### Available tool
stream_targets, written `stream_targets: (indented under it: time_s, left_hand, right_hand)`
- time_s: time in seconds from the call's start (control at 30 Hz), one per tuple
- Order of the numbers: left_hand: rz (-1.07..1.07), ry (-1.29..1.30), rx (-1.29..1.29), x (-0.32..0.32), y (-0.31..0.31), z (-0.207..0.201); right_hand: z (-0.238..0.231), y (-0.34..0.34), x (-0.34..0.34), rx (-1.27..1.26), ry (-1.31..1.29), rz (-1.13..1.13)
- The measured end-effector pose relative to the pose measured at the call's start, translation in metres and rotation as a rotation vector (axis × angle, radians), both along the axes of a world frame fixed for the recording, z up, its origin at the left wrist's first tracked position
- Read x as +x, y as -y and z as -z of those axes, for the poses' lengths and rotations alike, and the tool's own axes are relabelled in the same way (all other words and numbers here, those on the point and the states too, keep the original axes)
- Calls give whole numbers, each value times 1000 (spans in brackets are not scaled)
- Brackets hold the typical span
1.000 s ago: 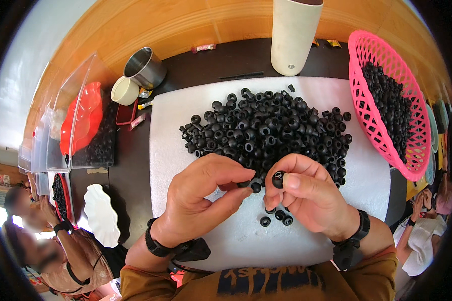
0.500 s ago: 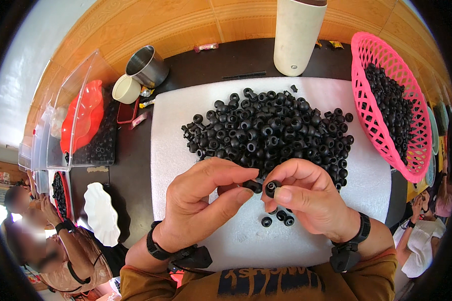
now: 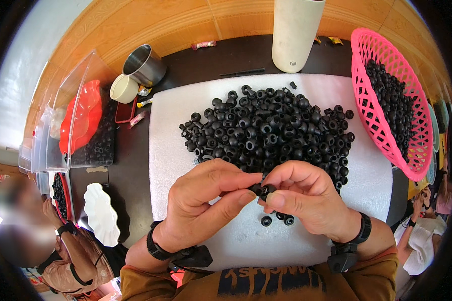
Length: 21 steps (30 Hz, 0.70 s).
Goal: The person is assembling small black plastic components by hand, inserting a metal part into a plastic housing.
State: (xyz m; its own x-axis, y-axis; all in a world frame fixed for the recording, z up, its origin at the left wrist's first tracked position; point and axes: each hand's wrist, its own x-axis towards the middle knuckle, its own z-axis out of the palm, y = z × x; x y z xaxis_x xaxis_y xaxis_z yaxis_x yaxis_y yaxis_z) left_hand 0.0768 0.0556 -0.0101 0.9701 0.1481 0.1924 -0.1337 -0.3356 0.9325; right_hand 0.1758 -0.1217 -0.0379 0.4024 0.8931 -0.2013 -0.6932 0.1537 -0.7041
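My left hand [image 3: 206, 203] pinches a small black part [image 3: 255, 189] between thumb and fingertips. Against it, my right hand [image 3: 309, 200] grips a round black hollow piece [image 3: 268, 189]; the two parts meet end to end, and the fingers partly cover both. Just beyond my hands, a big heap of black hollow ball-shaped pieces [image 3: 271, 125] is spread over a white foam sheet [image 3: 369, 200]. Several loose black pieces [image 3: 266, 220] lie below my fingers, on the sheet's near part.
A pink lattice basket [image 3: 359, 95] of small black parts stands at right. Behind the sheet is a cream bottle [image 3: 296, 37]. To the left are a steel cup [image 3: 153, 70], a cream cup [image 3: 124, 89], a clear bin [image 3: 85, 165] and a white scalloped dish [image 3: 100, 213]. Other people sit at both sides.
My hands have drawn together, and the two black parts, apart before, now touch. The right-hand piece has turned and shifted slightly left. The whole view has tilted a little.
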Motion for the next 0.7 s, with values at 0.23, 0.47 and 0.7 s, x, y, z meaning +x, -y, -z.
stream_targets:
  time_s: [0.23, 0.47, 0.7]
  left_hand:
    - [2, -12, 60, 0, 1, 0]
    - [-16, 41, 193, 0, 3, -2]
    - [-2, 161, 334, 2, 5, 1]
  right_hand:
    - [-1, -2, -4, -2, 38, 16]
    - [3, -2, -7, 4, 184, 74]
    - [3, -2, -8, -40, 233, 96]
